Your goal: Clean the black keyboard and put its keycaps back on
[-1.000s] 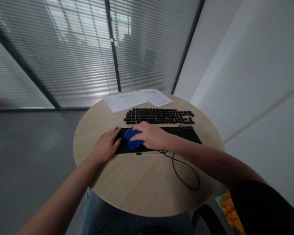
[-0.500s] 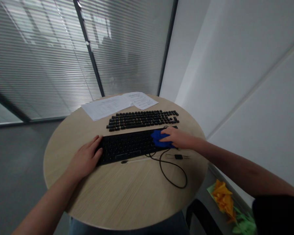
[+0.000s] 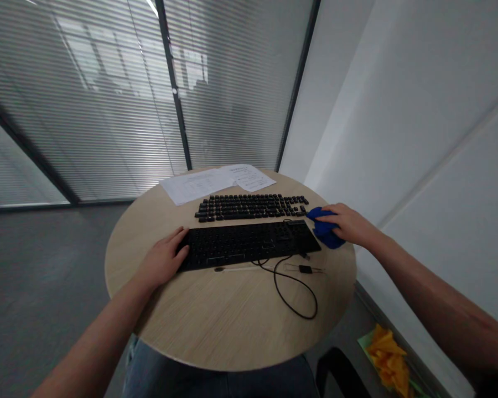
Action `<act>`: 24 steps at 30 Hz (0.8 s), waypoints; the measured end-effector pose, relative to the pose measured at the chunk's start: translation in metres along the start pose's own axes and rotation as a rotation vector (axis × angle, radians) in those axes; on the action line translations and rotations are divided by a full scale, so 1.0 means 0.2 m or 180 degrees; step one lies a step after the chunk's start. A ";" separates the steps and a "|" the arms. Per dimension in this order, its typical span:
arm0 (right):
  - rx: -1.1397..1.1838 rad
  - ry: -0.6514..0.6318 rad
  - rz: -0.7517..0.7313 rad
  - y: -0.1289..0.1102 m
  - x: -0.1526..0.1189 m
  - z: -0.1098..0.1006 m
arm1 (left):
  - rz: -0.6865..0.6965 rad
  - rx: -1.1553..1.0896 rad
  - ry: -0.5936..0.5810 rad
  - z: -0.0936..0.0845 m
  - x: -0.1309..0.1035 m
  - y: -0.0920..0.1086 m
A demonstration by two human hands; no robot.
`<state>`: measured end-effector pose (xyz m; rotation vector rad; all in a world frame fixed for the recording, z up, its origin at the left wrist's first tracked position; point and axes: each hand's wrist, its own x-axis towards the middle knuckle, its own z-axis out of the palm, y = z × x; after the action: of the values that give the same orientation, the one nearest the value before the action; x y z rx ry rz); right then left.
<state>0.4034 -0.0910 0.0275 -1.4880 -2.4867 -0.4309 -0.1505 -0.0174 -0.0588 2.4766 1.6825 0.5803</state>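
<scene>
A black keyboard base [image 3: 240,243] with its keycaps off lies across the round table. My left hand [image 3: 164,258] grips its left end, thumb on top and fingers along the edge. My right hand [image 3: 348,222] is closed on a blue cloth [image 3: 327,228], just beyond the base's right end. Behind the base, loose black keycaps [image 3: 249,207] are laid out in keyboard order. In front of it lie a thin brush with a dark tip [image 3: 219,270], a wire keycap puller with a black middle [image 3: 305,269] and the looped black cable [image 3: 315,301].
White printed papers [image 3: 216,181] lie at the back of the round wooden table [image 3: 216,320]. Blinds behind glass [image 3: 108,121] stand beyond it, and a white wall [image 3: 419,138] rises close on the right. Orange artificial flowers [image 3: 388,359] are on the floor at the lower right.
My right hand has moved the blue cloth rightward off the keyboard base, uncovering its right end. My left hand stays on the left end. The whole view has shifted slightly.
</scene>
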 end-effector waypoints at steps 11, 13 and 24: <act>0.0770 0.0367 -0.0990 -0.94 0.82 0.10 | -0.0149 -0.0068 0.0010 -0.03 -0.02 0.02; 0.0657 0.0189 -0.1027 -1.03 0.89 0.17 | -0.0150 -0.0065 -0.0007 -0.02 -0.01 0.02; 0.0319 -0.0765 0.0283 -0.35 0.42 0.30 | -0.0140 0.0020 0.0016 0.01 0.00 0.01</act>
<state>0.2995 -0.0321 -0.0114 -1.6898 -2.5616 -0.1155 -0.1475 -0.0180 -0.0594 2.4376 1.7385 0.5779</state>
